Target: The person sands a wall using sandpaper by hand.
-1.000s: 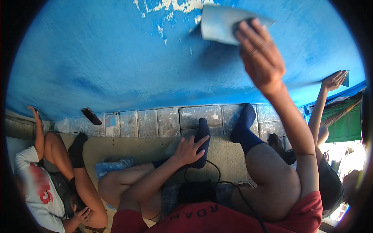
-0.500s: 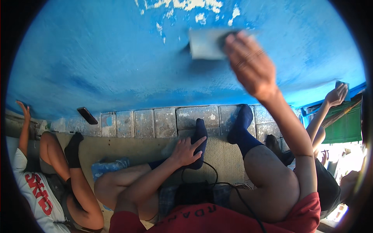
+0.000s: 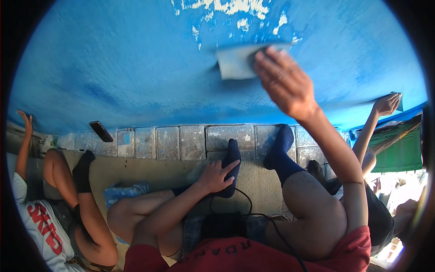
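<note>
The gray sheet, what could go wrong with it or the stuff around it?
The gray sheet under the right hand might slip or crease: the shadow beside its left edge suggests it isn't flat on the blue wall. The black cord loops beside the left foot, so it could snag if that foot moves. The black phone near the wall's base might get bumped.

The person wears a red short-sleeved shirt (image 3: 267, 256) with dark lettering (image 3: 235, 251), plaid shorts (image 3: 190, 229) and navy socks (image 3: 282, 145). A thin black cable (image 3: 286, 244) crosses the shirt. Left hand (image 3: 215, 176) and right hand (image 3: 290, 82) are bare.
</note>
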Tool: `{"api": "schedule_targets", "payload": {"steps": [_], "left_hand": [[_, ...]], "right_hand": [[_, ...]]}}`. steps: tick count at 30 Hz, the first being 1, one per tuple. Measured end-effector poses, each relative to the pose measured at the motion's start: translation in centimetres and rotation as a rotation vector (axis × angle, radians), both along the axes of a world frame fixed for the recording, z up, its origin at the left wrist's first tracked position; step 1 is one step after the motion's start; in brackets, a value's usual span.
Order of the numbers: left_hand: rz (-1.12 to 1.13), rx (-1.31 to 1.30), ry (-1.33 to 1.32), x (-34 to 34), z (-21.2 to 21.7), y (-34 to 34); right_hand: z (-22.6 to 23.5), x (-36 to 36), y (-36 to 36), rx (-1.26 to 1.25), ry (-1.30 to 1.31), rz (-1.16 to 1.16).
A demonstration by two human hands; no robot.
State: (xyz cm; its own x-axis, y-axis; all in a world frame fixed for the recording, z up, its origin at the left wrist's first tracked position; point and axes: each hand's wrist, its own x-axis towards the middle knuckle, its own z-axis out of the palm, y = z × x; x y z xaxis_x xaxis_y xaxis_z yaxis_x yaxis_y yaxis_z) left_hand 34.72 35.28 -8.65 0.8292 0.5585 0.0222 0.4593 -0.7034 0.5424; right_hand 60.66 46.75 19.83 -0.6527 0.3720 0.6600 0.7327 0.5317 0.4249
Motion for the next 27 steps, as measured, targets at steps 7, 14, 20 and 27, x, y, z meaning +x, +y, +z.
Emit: {"api": "schedule_targets", "payload": {"steps": [7,14,20,27], "left_hand": [[-0.030,-0.061,0.055,-0.2,0.5,0.6],[-0.036,-0.032,0.014,-0.3,0.1,0.3],[-0.013,-0.031,0.008,-0.1,0.1,0.3],[-0.040,0.098,-0.008,-0.3,-0.1,0.4]], "right_hand": [[2.1,1.4,0.1,0.188,0.117,-0.078],[3.0,1.2,-0.6,0.225,0.177,-0.091],[1.5,0.2,-0.9,0.070,-0.045,-0.029],[0.8,-2.6,0.4,0.054,-0.008,0.025]]}}
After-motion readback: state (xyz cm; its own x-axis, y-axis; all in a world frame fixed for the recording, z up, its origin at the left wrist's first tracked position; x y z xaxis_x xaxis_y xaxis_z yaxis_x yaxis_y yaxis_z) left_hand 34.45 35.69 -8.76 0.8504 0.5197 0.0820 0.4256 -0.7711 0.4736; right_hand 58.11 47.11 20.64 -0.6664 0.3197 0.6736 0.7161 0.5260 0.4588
